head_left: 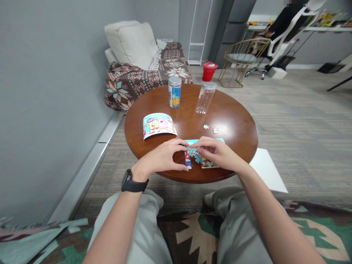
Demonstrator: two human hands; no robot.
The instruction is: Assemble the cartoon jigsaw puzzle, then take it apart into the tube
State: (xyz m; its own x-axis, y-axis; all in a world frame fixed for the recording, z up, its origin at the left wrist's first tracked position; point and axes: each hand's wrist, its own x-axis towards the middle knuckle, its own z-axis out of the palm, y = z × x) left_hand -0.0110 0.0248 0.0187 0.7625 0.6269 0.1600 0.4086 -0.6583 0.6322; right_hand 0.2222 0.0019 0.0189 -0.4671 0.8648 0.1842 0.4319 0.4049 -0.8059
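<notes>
A partly assembled jigsaw puzzle (208, 162), with cartoon figures on blue, lies near the front edge of the round table. My left hand (167, 156) is at its left side, thumb and fingers spread in a wide curve, the fingertips touching the puzzle's upper left part. Over its middle and right bends my right hand (216, 151), fingers drawn together, the index tip close to my left fingertips. Whatever lies under those right fingers is hidden. Beyond the puzzle are two loose pieces, a bluish puzzle piece (206, 127) and a reddish puzzle piece (215, 130).
On the wooden table (233, 121) stand a curved picture sheet (159, 124), a jar with a blue-yellow print (175, 93) and a clear lidded jar (205, 99). Behind are a draped sofa (145, 75), a red bin (209, 72), a gold chair (242, 58) and a seated person (286, 20).
</notes>
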